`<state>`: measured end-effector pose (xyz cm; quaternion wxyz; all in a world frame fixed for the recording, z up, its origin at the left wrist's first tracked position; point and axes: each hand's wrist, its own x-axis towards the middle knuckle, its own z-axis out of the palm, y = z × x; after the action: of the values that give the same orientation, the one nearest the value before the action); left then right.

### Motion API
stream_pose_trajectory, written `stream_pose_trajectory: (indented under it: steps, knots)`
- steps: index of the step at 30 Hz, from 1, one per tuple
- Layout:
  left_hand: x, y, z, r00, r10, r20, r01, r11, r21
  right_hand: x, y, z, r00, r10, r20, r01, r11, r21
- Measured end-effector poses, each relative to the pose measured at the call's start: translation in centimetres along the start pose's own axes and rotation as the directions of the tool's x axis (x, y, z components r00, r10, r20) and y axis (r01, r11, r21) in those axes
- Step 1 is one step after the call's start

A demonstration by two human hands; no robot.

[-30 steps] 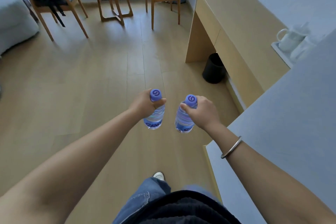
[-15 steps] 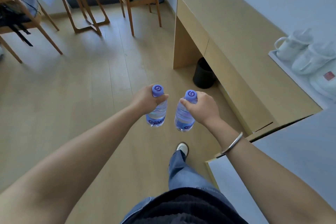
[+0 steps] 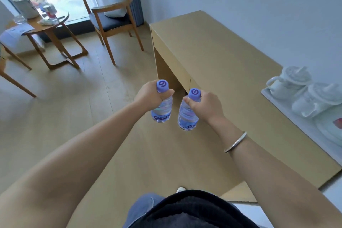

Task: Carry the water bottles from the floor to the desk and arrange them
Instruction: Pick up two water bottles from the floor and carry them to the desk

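I carry two small water bottles with purple caps and blue labels, both upright in the air over the floor. My left hand (image 3: 150,94) grips the neck of the left bottle (image 3: 162,111). My right hand (image 3: 205,105) grips the neck of the right bottle (image 3: 187,116). The two bottles hang side by side, a little apart. The light wooden desk (image 3: 218,57) stands against the wall just to the right of my hands, its front edge close beside the right bottle.
A white tray (image 3: 268,94) with white cups (image 3: 288,81) sits at the desk's right end. A wooden armchair (image 3: 111,18) with a cushion and a round side table (image 3: 50,26) with clutter stand by the window. Wooden floor lies to the left.
I have walked closer to the desk and my view has lifted, so the desk now fills the right side. Both hands still hold their bottles, now beside the desk's front edge.
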<state>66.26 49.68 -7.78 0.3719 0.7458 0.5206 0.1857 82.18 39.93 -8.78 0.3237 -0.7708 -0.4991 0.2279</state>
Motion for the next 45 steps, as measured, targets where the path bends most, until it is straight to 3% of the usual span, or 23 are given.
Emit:
stream_pose_trajectory:
  steps: [15, 28, 41, 45]
  knots:
    - [20.2, 7.4, 3.4, 0.973, 0.117, 0.201, -0.107, 0.993, -0.059, 16.2, 1.0, -7.2, 0.942, 0.172, -0.289, -0.191, 0.981, -0.039]
    - [39.5, 13.1, 7.1, 0.848, 0.281, 0.45, -0.29, 0.956, -0.05, 31.2, 3.9, -10.1, 0.795, 0.402, -0.454, -0.429, 0.902, 0.049]
    - [49.5, 20.8, 14.6, 0.75, 0.356, 0.558, -0.347, 0.929, -0.126, 38.7, 7.8, -14.4, 0.662, 0.523, -0.537, -0.517, 0.837, 0.178]
    - [50.5, 23.3, 16.9, 0.763, 0.354, 0.542, -0.368, 0.926, -0.087, 40.3, 9.5, -15.8, 0.623, 0.533, -0.573, -0.522, 0.828, 0.203]
